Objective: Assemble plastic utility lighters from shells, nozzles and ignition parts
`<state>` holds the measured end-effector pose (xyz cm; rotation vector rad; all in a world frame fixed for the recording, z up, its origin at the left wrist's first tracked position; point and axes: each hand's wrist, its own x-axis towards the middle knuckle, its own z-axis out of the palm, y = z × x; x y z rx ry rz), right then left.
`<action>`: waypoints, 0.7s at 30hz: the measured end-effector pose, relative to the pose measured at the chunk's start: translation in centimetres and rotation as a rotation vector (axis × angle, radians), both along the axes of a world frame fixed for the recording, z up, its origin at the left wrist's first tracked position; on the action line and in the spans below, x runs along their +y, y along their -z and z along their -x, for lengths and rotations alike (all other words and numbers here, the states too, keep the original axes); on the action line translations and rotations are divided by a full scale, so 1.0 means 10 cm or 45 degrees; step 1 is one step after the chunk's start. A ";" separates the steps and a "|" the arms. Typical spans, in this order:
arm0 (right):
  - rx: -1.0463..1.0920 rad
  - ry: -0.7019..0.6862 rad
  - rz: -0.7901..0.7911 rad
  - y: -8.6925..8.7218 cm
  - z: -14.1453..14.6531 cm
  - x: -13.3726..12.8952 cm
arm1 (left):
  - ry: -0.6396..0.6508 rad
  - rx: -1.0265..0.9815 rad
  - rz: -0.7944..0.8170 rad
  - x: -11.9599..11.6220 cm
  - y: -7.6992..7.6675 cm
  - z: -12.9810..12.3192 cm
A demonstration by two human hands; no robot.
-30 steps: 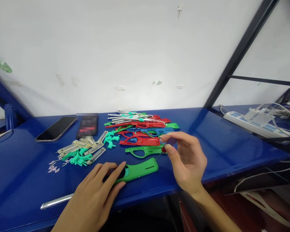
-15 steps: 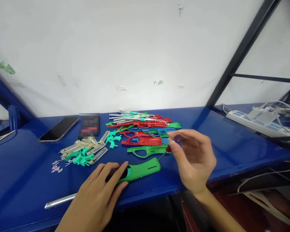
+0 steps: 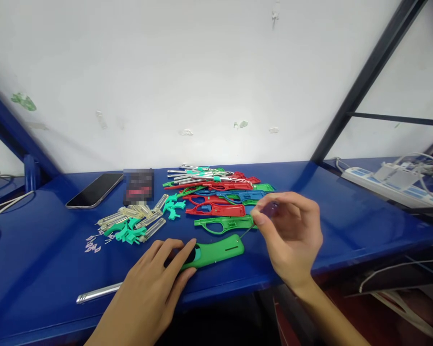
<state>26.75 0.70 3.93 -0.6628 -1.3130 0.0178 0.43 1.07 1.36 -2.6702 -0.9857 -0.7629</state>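
My left hand (image 3: pixel 155 278) is closed over a green long-reach lighter (image 3: pixel 216 252), pressing it against the blue tabletop. The lighter's silver metal tube (image 3: pixel 98 293) sticks out to the left beneath that hand. In the fingers of my right hand (image 3: pixel 292 235) is a screwdriver, gripped by its see-through purple handle (image 3: pixel 273 206). Its thin shaft (image 3: pixel 246 231) slants down to the right end of the lighter; the tip's exact contact is hidden. Just behind lies a green lighter shell half (image 3: pixel 225 224), with a red shell half (image 3: pixel 216 210) beyond it.
Farther back are piled shells with metal tubes (image 3: pixel 198 177). To the left lie clear fuel tanks (image 3: pixel 151 225), teal triggers (image 3: pixel 128 231) and small pale pieces (image 3: pixel 92 245). A phone (image 3: pixel 95 191) and a blurred dark item (image 3: pixel 139 187) lie behind. A power strip (image 3: pixel 386 185) stands right.
The view has shifted slightly, moving the table things right. My right fingers have changed their grip on the screwdriver, and the red part below them is now hidden. The left hand keeps its hold.
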 end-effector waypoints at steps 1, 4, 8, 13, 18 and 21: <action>-0.010 -0.028 0.010 0.01 0.01 -0.01 | -0.003 -0.002 0.000 0.00 0.00 0.00; -0.082 -0.064 0.097 0.04 0.00 -0.03 | 0.003 0.002 0.003 0.01 0.00 -0.01; -0.160 0.011 0.033 0.02 -0.05 -0.02 | 0.020 0.000 0.018 0.01 0.01 -0.01; -0.242 0.025 0.036 0.01 -0.05 0.00 | -0.012 -0.016 0.031 0.01 0.02 0.00; -0.229 -0.049 0.141 0.07 -0.03 -0.03 | -0.008 -0.004 0.014 0.01 0.03 0.00; -0.268 -0.082 0.175 0.07 -0.07 -0.05 | -0.001 -0.010 0.011 0.01 0.03 0.00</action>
